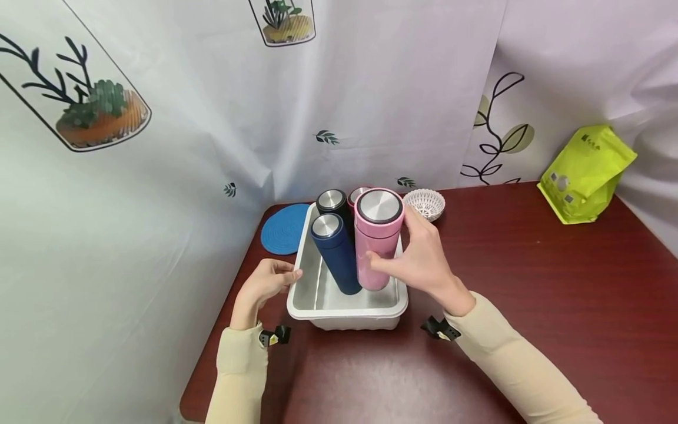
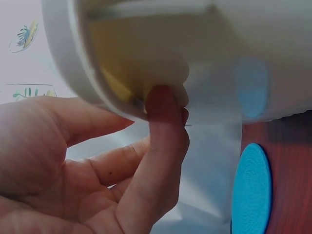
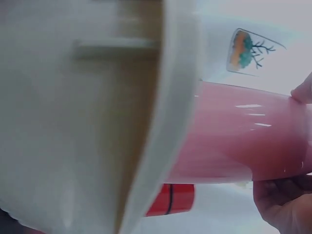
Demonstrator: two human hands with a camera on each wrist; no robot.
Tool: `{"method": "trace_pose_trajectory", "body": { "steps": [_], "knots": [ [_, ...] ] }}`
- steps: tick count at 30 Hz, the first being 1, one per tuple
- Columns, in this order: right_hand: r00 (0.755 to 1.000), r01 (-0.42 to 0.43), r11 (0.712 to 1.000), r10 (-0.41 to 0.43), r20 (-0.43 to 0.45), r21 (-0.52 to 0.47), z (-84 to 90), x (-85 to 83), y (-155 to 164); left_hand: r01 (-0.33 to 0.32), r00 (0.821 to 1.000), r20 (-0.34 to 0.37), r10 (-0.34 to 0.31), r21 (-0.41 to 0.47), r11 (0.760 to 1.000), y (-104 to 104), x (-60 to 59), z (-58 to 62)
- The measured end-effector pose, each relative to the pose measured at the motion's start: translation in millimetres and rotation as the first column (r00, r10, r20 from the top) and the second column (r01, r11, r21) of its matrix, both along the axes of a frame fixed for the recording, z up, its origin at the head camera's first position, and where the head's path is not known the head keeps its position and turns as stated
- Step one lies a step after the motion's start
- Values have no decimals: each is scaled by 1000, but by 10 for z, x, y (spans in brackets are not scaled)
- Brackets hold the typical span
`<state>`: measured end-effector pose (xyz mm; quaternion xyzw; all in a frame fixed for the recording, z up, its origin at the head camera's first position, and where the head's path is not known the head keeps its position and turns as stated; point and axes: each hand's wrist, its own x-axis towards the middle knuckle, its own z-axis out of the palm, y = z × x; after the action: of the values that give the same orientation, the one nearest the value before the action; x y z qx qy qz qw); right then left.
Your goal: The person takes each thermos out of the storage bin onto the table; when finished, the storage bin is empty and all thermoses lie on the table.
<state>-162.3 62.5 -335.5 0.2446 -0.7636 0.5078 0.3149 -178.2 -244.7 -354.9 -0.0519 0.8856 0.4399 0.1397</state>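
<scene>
My right hand (image 1: 418, 259) grips a pink thermos (image 1: 377, 247) with a steel-topped lid, thumb on its near side, over the right part of a white plastic bin (image 1: 346, 323). In the right wrist view the pink thermos (image 3: 234, 131) rises past the bin's rim (image 3: 170, 97). A dark blue thermos (image 1: 339, 259) leans inside the bin, with a black thermos (image 1: 331, 201) and a red thermos (image 1: 358, 193), mostly hidden, behind it. My left hand (image 1: 267, 282) holds the bin's left rim; its fingers (image 2: 163, 141) curl under the lip in the left wrist view.
A round blue mat (image 1: 283, 229) lies at the back left of the dark red table (image 1: 529, 294). Behind the bin on the right sits a white woven basket (image 1: 425, 203). A lime-green bag (image 1: 585, 174) stands at the back right, near the curtain (image 1: 371, 88).
</scene>
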Motion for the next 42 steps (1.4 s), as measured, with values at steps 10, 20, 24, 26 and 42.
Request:
{"method": "trace_pose_trajectory", "body": {
  "steps": [10, 20, 24, 26, 42],
  "knots": [
    [997, -34, 994, 27, -68, -104, 178, 105, 78, -5, 1000, 4, 5, -14, 1000, 7, -35, -5],
    [992, -21, 996, 10, -123, -88, 326, 115, 245, -16, 1000, 11, 16, 9, 1000, 6, -33, -60],
    [989, 6, 997, -18, -148, -79, 382, 87, 325, -17, 1000, 17, 17, 12, 1000, -4, -23, -77],
    [987, 25, 997, -36, -160, -75, 402, 73, 365, -16, 1000, 16, 16, 15, 1000, -6, -20, -76],
    [973, 191, 977, -200, -112, -92, 370, -135, 636, -23, 1000, 10, 22, 18, 1000, -24, -46, -46]
  ]
}}
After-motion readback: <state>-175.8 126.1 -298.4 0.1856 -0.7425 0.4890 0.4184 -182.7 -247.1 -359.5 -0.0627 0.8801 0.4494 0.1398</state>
